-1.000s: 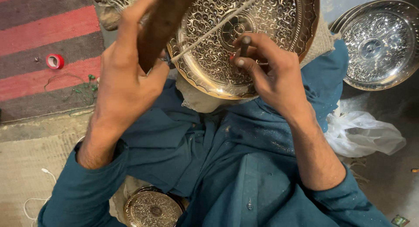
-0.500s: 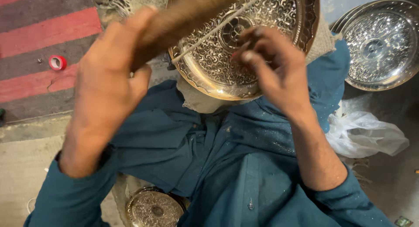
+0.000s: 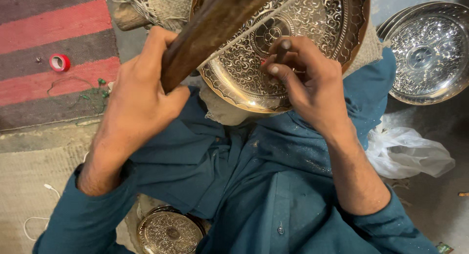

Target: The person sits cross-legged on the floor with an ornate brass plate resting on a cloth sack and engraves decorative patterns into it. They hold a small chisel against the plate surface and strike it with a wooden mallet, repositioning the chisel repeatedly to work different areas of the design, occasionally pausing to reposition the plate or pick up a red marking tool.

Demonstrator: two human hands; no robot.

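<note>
Soft even light, glints on metal, mallet slightly blurred

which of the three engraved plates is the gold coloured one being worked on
The large brass plate at top centre, under the right hand; the right plate is silver, and the small one lies untouched below.

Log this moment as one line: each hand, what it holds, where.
left hand: grips wooden mallet, raised | right hand: holds chisel on engraved brass tray | tray on lap

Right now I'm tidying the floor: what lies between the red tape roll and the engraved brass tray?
In the head view, between the red tape roll and the engraved brass tray lie striped rug, burlap cloth, and the left hand gripping a wooden mallet.
</note>
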